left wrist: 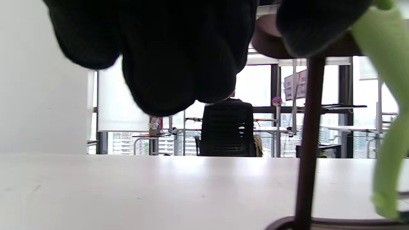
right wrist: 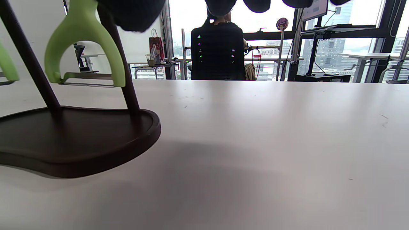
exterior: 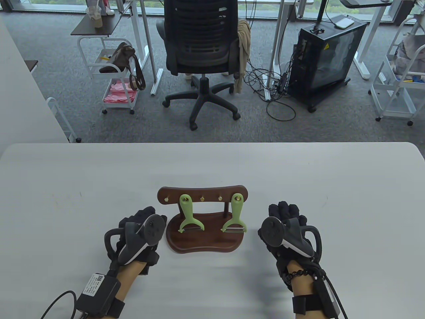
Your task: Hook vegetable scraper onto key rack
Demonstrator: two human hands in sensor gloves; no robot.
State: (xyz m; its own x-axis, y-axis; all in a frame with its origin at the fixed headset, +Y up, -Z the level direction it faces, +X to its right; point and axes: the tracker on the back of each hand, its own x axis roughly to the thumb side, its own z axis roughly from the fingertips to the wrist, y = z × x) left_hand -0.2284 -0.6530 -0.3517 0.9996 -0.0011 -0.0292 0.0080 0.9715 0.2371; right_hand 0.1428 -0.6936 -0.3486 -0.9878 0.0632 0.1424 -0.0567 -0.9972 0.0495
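A dark wooden key rack (exterior: 202, 194) with brass hooks stands on its wooden base (exterior: 202, 241) at the table's front middle. Two green vegetable scrapers hang from it: the left scraper (exterior: 188, 214) on the second hook, the right scraper (exterior: 235, 214) on the last hook. My left hand (exterior: 141, 229) is just left of the base and holds nothing. My right hand (exterior: 287, 226) is right of the base and holds nothing. In the right wrist view the right scraper (right wrist: 83, 41) hangs above the base (right wrist: 73, 140). In the left wrist view a scraper (left wrist: 388, 105) shows at the right edge.
The white table (exterior: 332, 199) stretches wide on both sides of the rack. Beyond its far edge stand a black office chair (exterior: 202, 50), a white cart (exterior: 116, 83) and a black computer case (exterior: 325, 59) on the carpet.
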